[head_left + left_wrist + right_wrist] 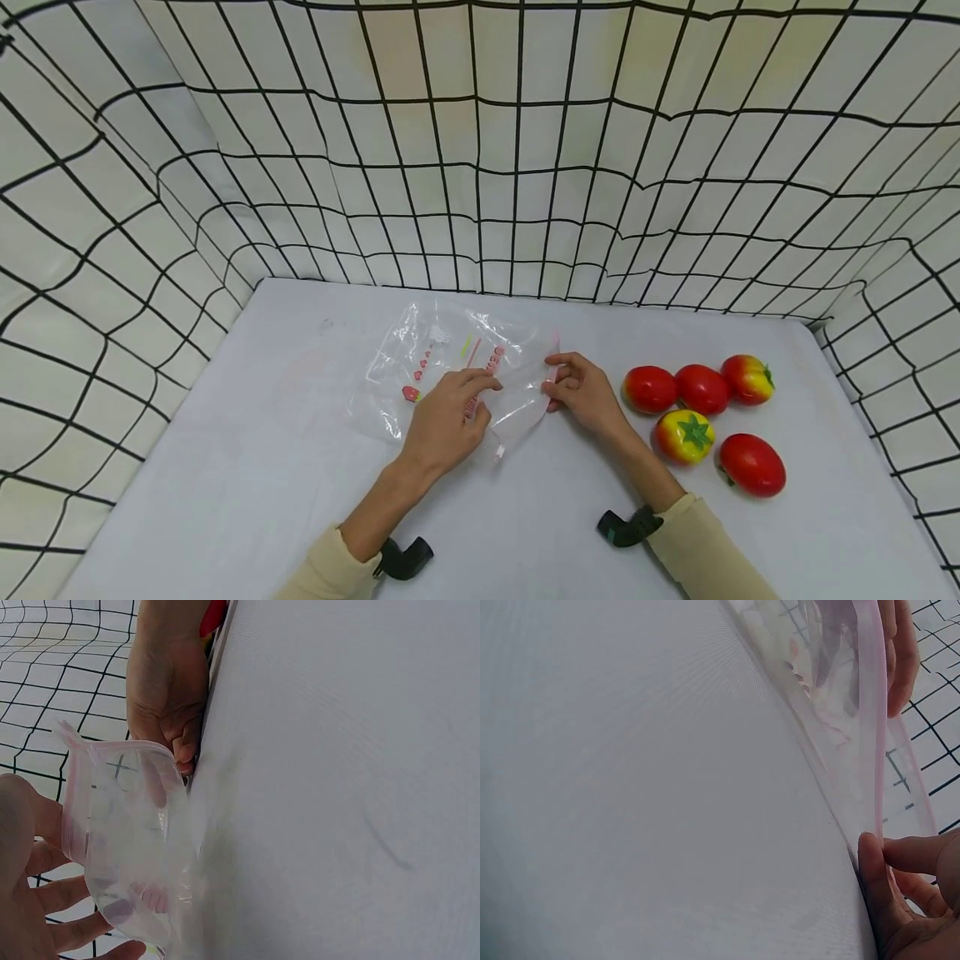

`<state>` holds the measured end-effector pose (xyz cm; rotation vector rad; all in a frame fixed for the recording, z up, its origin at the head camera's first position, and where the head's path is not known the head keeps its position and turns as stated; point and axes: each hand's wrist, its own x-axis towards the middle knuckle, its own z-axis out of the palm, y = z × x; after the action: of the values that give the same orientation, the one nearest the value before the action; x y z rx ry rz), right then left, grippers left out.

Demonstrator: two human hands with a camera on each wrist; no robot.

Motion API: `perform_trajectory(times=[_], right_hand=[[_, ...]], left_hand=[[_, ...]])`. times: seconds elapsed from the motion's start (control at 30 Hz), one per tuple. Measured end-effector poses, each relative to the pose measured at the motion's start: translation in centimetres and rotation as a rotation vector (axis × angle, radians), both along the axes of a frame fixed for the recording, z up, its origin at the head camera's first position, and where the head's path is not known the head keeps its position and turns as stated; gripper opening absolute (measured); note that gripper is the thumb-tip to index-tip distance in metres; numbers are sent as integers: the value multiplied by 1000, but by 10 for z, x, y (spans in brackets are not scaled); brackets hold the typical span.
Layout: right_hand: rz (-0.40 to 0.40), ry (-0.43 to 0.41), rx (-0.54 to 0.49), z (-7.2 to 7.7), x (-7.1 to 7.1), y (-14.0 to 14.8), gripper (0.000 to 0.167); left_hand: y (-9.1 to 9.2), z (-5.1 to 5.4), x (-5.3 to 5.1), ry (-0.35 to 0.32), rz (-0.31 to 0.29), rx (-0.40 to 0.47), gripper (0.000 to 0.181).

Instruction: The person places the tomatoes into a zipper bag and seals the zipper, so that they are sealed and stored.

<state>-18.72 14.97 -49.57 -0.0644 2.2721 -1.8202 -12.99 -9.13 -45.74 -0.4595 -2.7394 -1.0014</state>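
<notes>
A clear plastic zip bag point(517, 392) with a pink rim and red printing lies on the white table. My right hand point(581, 392) pinches the pink rim between thumb and fingers at the bag's right end. In the right wrist view, the two sides of the pink rim point(877, 727) stand apart there. My left hand point(446, 421) rests over the bag's middle, its thumb and index finger apart. Its fingers point(64, 892) look loosely spread beside the bag in the left wrist view; their tips are partly behind the film.
To the right are several toy fruits that look like tomatoes, including a red one point(752, 465) and a yellow-red one with a green star-shaped top point(684, 437). A black grid net point(517, 167) encloses the table point(225, 467) at the back and sides.
</notes>
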Motion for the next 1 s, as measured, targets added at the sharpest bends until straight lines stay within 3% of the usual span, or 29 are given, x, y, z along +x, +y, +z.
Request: perform_trajectory(times=[0.3, 0.57, 0.7, 1.0], right_hand=[[-9, 2, -26, 0, 2, -2, 46], [-12, 35, -36, -1, 4, -1, 46], [-20, 39, -25, -2, 4, -1, 47], [-23, 28, -9, 0, 6, -3, 53]], left_hand=[[6, 4, 9, -105, 96, -87, 39], [19, 2, 19, -112, 123, -60, 64], [24, -2, 21, -127, 108, -57, 70], [20, -7, 22, -103, -2, -65, 65]])
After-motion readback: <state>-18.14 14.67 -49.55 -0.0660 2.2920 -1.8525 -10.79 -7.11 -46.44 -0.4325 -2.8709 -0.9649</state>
